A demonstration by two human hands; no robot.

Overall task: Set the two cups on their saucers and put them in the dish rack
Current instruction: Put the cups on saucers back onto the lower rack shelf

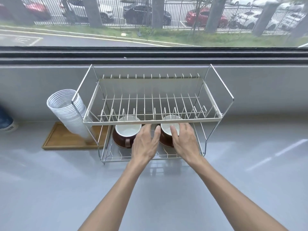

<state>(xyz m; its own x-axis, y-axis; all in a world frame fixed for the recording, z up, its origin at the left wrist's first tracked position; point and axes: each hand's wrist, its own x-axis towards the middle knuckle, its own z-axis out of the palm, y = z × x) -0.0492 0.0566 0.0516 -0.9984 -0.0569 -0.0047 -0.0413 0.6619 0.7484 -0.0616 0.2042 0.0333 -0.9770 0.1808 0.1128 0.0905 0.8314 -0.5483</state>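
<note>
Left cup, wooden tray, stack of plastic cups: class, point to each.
left cup (127,130): head view, white inside.
wooden tray (66,139): head view, bare floor.
stack of plastic cups (70,110): head view, ribbed side.

The right hand (185,140) covers the front of the right cup (168,129) and most of its saucer (166,144). The rack's upper shelf (150,120) crosses both cup rims. A blue object (6,120) is cut off by the left edge; whether the fingers touch the cup cannot be told.
</note>
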